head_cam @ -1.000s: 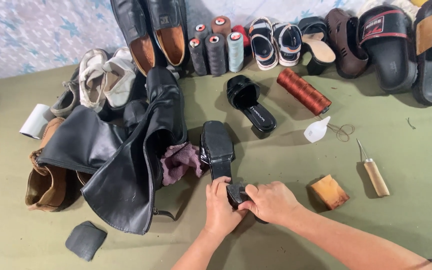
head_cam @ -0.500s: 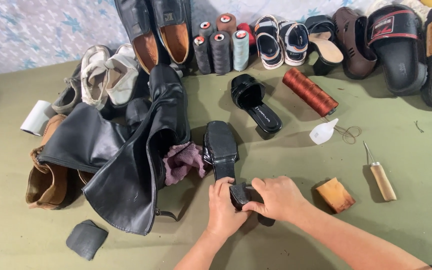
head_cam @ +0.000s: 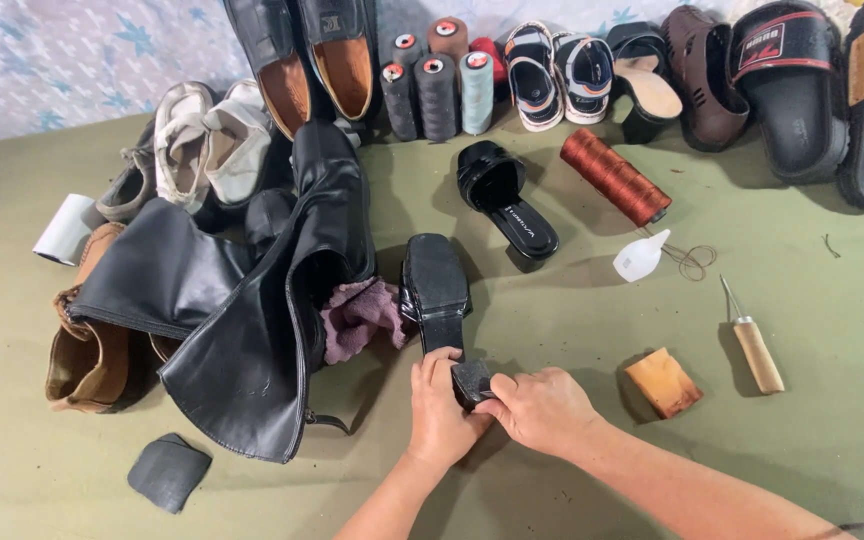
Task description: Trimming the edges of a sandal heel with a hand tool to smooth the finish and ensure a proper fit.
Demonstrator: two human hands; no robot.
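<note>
**Two hands close on the heel of a black sandal**

A person grips the heel end of a black square-toed sandal (head_cam: 439, 300) that lies sole-up on the olive-green table (head_cam: 572, 330). The sandal's long axis runs straight away from the person, toe pointing toward the far row of footwear and heel block nearest the body, so both hands meet it at its near end. The left hand (head_cam: 439, 410) is wrapped around the left side of the heel, fingers curled shut on it. The right hand (head_cam: 542, 405) comes in from the sandal's right and clamps the dark heel block from that side, thumb pressed on top. Neither is clearly nearer; the two hands touch each other across the heel. Just left of the sandal, a purple cloth (head_cam: 360, 315) spills from a tall black boot (head_cam: 262, 300). To the sandal's right lie a small wooden block (head_cam: 664, 382) and, beyond it, a wooden-handled awl (head_cam: 752, 340). The matching sandal (head_cam: 504, 200) rests farther off, beside a spool of rust-red thread (head_cam: 614, 176).
</note>
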